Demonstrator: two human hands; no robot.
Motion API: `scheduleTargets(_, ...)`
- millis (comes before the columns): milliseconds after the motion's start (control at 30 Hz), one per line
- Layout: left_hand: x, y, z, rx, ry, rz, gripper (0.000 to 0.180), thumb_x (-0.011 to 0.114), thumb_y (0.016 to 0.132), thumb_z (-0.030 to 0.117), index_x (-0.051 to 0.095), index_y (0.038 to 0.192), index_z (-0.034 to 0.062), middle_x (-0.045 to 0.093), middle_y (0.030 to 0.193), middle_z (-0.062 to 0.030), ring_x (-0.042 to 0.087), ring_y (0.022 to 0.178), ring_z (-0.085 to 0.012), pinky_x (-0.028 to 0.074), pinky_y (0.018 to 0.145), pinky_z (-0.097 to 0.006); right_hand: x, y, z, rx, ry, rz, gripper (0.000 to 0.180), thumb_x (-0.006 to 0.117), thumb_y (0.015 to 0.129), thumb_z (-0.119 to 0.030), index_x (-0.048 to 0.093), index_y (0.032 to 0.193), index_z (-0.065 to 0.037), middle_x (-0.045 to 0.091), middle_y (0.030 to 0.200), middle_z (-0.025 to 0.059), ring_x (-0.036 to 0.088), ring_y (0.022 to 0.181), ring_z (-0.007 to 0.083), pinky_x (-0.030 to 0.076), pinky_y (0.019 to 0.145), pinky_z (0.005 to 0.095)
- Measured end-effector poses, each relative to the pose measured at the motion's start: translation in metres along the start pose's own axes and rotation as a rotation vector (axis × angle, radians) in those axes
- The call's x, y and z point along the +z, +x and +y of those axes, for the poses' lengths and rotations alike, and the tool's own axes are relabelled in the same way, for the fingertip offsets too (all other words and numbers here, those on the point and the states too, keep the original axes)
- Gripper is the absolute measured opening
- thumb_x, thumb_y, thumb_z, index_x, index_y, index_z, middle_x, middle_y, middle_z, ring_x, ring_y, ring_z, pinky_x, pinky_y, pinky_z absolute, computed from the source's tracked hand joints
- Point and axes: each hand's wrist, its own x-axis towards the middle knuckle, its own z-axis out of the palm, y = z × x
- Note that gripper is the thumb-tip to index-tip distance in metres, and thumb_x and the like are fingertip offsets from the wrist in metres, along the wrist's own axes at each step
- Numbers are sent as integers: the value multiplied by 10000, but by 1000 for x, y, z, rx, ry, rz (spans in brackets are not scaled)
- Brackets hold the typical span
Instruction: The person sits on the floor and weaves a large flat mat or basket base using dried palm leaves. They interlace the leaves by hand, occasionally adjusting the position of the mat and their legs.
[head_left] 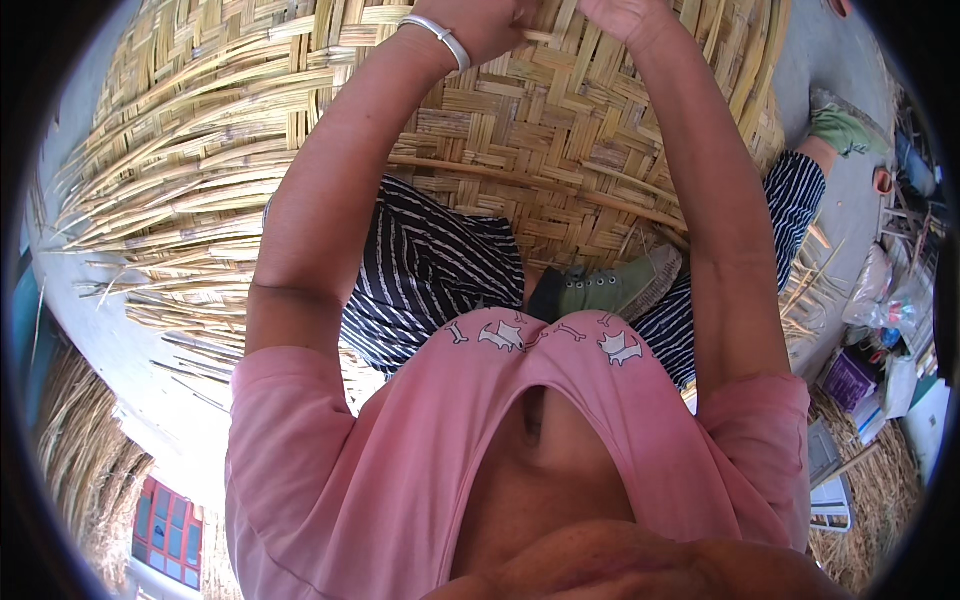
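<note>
A large mat of flattened, straw-coloured reed strips (540, 120) spreads in front of me, tightly woven in the middle. Long unwoven ends fan out at its left. At the top edge of the head view, my left hand (483, 28), with a silver bangle (440, 38) at its wrist, is curled at the weave. A pale reed strip (542, 37) shows by its fingers, which look closed on it. Close by on the right, my right hand (630, 18) reaches to the same part of the mat; its fingertips are cut off by the picture's edge.
My striped trouser legs (440, 270) and a green canvas shoe (610, 285) rest against the mat. Clear plastic bags (885, 295) and a purple crate (850, 378) lie at the right. Bundled straw (90, 440) stands at the lower left, near a red-framed window (167, 530).
</note>
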Motion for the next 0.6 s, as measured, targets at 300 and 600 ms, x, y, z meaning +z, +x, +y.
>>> scheduleTargets(300, 10, 9, -9, -368, -316, 61, 243, 673, 840, 339, 757, 853, 112, 708, 832, -188, 690, 782, -352, 547, 720, -449, 3, -8, 2, -31, 27, -12, 210, 618, 988, -195, 629, 1114, -27, 691, 1000, 92, 678, 924, 228, 569, 810, 379)
scheduleTargets(600, 21, 12, -11, -302, -304, 35, 253, 646, 848, 290, 764, 948, 90, 720, 908, -189, 693, 882, -363, 546, 823, -439, 15, -38, -1, -139, 67, -118, 311, 611, 994, -214, 616, 1218, 2, 681, 1056, 86, 659, 922, 205, 536, 847, 345)
